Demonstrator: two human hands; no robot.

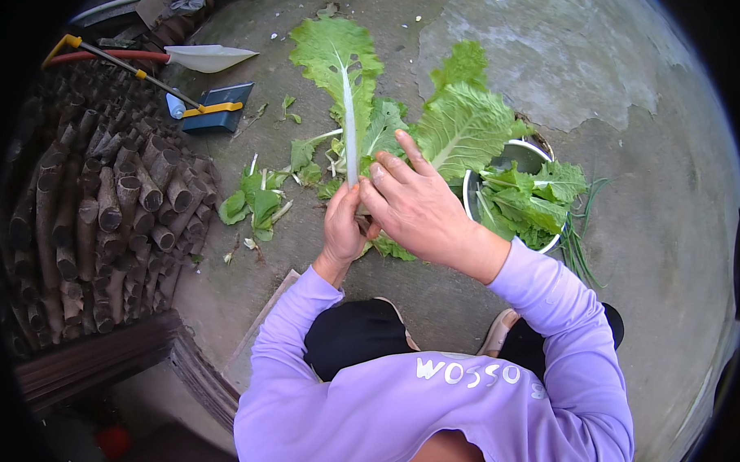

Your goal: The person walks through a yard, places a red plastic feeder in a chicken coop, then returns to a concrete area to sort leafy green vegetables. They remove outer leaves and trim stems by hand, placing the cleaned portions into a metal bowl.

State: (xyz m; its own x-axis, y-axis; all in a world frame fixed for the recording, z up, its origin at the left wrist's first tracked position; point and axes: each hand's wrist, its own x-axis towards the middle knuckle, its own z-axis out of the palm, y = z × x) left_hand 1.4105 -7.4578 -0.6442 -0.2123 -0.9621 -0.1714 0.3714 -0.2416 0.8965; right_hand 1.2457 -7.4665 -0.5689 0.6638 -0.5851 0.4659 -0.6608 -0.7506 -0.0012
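Note:
My left hand [344, 225] grips the base of a long leaf of a leafy green vegetable [347, 102], whose pale rib points away from me. My right hand [415, 202] is bent over the same base, its fingers spread and some fingertips close to my left thumb; whether it grips anything is hidden. Past the right hand stands a broad crinkled green leaf [465, 130]. Further leaves lie on the ground beneath the hands. To the right, a white-rimmed bowl [467, 194] holds a heap of green leaves [524, 203].
Trimmed leaf pieces [264, 206] lie on the concrete floor [651, 241] at left. Stacked cut branches [114, 204] fill the left side, with a blue-headed long-handled tool [213, 121] and a white scoop [208, 58] beyond. Thin green stalks [580, 238] lie beside the bowl.

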